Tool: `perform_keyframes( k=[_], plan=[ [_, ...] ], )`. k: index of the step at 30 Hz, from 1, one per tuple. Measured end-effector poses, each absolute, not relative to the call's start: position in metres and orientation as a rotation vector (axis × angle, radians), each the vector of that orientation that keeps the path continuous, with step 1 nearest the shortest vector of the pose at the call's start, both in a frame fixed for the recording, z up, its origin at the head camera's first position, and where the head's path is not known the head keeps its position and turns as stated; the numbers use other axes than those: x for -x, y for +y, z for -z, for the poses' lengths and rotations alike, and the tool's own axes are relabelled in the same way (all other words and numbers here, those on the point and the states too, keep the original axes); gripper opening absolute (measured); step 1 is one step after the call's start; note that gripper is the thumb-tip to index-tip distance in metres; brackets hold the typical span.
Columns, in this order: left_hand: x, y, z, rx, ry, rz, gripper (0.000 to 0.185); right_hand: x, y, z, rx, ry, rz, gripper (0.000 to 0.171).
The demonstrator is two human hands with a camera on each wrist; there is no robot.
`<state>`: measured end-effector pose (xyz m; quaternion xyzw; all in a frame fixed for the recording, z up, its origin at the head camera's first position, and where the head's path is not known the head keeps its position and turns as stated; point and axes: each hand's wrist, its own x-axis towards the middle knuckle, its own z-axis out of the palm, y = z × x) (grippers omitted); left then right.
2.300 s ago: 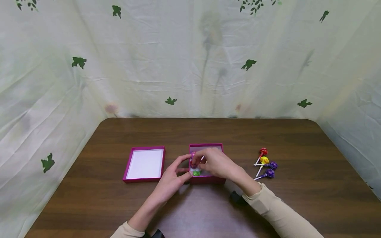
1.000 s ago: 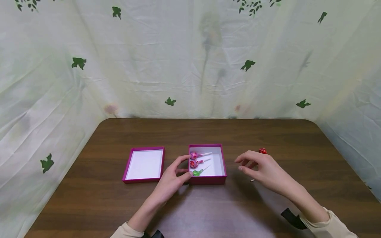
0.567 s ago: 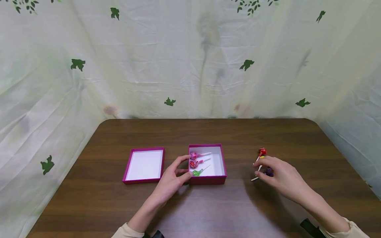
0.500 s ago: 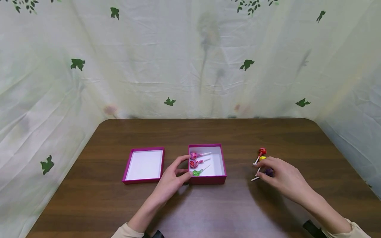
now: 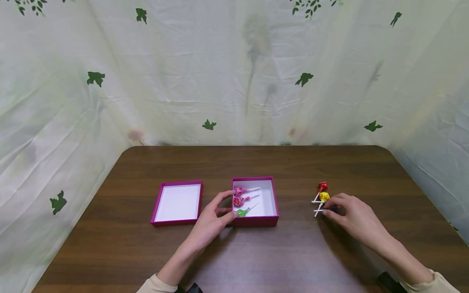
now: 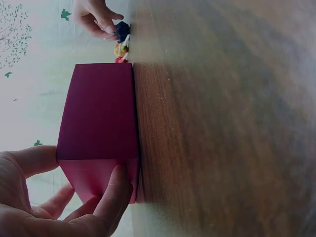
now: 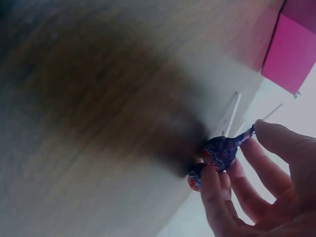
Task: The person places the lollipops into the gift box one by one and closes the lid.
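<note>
Where the brown table (image 5: 256,260) meets the leaf-printed curtain (image 5: 234,73) at the far edge, the scene reads from left to right as follows. An empty magenta lid (image 5: 177,202) lies white side up on the left. Beside it stands the magenta box (image 5: 255,201), holding three lollipops in a column along its left wall: pink lollipop (image 5: 239,191), red-pink lollipop (image 5: 239,201) and green lollipop (image 5: 241,212), sticks pointing right. The left hand (image 5: 210,219) grips the box's near left corner, thumb on the front wall and fingers curled round the side wall, as the left wrist view confirms. Well apart to the right, a red lollipop (image 5: 323,186) and a yellow lollipop (image 5: 324,196) lie on the table. Just beside them, the right hand (image 5: 353,217) pinches a purple lollipop (image 7: 220,151) between thumb and fingertips, low over the tabletop; a second purple lollipop (image 7: 195,176) sits against the fingers.
</note>
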<state>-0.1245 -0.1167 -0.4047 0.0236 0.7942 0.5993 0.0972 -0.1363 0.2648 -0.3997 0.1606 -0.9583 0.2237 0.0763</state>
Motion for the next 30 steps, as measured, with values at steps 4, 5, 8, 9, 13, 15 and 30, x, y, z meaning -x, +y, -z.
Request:
perform_keyframes(
  k=[4,5,8,9,13,15,30],
  plan=[
    [0.125,-0.1164,0.4047,-0.07,2.348,-1.776,0.057,0.1364,0.2658,0.4036,-0.501,-2.861,-0.696,0.017],
    [0.125,-0.1164,0.4046,-0.071,2.349,-1.776,0.057,0.1362,0.2661,0.4042,-0.504,-2.861,-0.699,0.018],
    [0.1251,-0.117,0.4046,-0.076,2.351,-1.778,0.057,0.1357,0.2667,0.4047,-0.508,-2.865,-0.711,0.021],
    [0.125,-0.1172,0.4046,-0.075,2.352,-1.776,0.057,0.1356,0.2668,0.4047,-0.511,-2.866,-0.714,0.021],
    [0.1247,-0.1178,0.4044,-0.078,2.351,-1.776,0.057,0.1365,0.2677,0.4044,-0.485,-2.896,-0.789,0.021],
    [0.1245,-0.1179,0.4043,-0.079,2.35,-1.778,0.057,0.1372,0.2684,0.4045,-0.465,-2.91,-0.844,0.024],
    [0.1248,-0.1166,0.4041,-0.089,2.354,-1.777,0.056,0.1358,0.274,0.4045,-0.566,-2.965,-0.927,0.023]
  ],
)
